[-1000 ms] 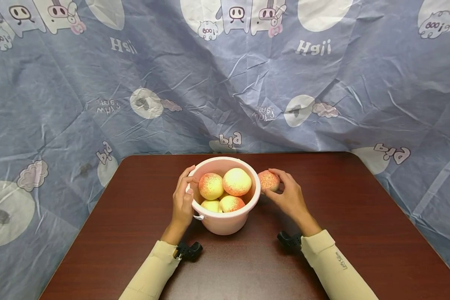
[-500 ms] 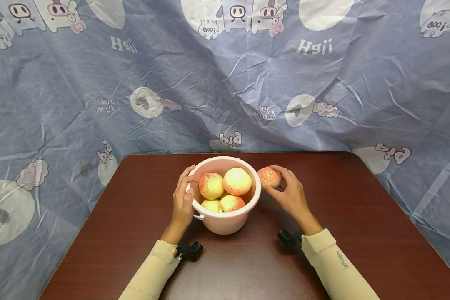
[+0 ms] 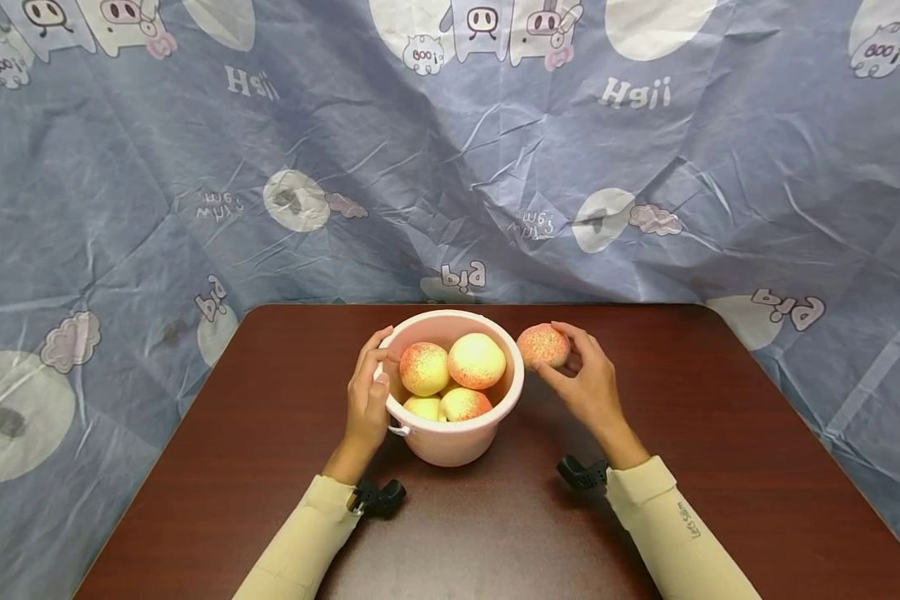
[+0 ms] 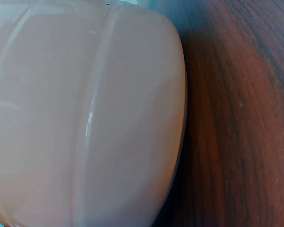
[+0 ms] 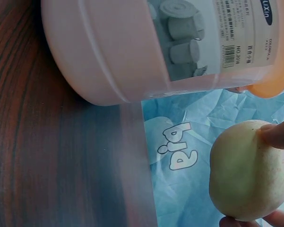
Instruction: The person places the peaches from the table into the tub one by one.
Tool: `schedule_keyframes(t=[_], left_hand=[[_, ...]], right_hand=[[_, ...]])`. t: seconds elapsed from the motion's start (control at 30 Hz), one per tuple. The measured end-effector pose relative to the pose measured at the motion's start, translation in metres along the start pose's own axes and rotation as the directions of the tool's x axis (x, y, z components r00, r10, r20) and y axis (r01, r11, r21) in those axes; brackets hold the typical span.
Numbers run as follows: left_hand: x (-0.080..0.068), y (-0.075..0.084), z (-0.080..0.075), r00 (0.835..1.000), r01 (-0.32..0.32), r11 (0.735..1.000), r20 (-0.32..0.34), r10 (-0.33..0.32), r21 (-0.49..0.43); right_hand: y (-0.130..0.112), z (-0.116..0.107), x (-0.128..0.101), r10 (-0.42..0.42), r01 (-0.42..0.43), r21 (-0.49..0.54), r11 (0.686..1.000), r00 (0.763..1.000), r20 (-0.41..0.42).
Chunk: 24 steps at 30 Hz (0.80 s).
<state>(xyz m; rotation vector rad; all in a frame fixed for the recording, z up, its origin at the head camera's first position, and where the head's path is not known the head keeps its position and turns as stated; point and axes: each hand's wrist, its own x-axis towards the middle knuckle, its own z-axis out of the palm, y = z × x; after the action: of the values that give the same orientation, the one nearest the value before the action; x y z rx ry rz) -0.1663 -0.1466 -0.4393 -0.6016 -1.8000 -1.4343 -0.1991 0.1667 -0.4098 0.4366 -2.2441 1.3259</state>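
1. Far left, the blue printed cloth (image 3: 120, 167) hangs crumpled behind everything and spills down past the bench's edges, pig cartoons and mirrored lettering all over it.
2. Moving in, the left hand (image 3: 366, 398) is on the left side of the pink bucket (image 3: 450, 437), fingers curled over the rim, thumb on the outside wall, so it grips the bucket. The cream sleeve (image 3: 300, 550) runs back toward the near edge.
3. The left wrist view is filled by the bucket's smooth pink wall (image 4: 85, 118), standing on the dark wood-grain bench (image 4: 241, 118).
4. Centre now: the bucket stands upright on the bench (image 3: 720, 467), about the middle, and it holds a pile of peaches (image 3: 476, 361), yellow with red blush, four showing, the top two level with the rim.
5. Just right of the bucket's rim, a single peach (image 3: 543, 345) is up off the bench, close beside the bucket but outside it.
6. The right hand (image 3: 587, 385) pinches that peach between fingertips and thumb, from the right and below.
7. The right wrist view shows the peach's pale side (image 5: 248, 170) with a fingertip (image 5: 279, 135) on top, the bucket's printed label (image 5: 217, 38) just beside it, blue cloth behind.
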Motion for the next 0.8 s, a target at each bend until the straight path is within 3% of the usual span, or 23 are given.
schedule_keyframes(t=[0.57, 0.8], left_hand=[[0.001, 0.001, 0.001, 1.000, -0.007, 1.000, -0.004, 0.007, 0.002], [0.000, 0.000, 0.001, 1.000, -0.011, 1.000, -0.001, 0.011, 0.008]], right_hand=[[-0.017, -0.007, 0.008, -0.047, 0.051, 0.056, 0.997, 0.996, -0.071], [-0.052, -0.013, 0.007, -0.087, 0.094, 0.073, 0.993, 0.992, -0.095]])
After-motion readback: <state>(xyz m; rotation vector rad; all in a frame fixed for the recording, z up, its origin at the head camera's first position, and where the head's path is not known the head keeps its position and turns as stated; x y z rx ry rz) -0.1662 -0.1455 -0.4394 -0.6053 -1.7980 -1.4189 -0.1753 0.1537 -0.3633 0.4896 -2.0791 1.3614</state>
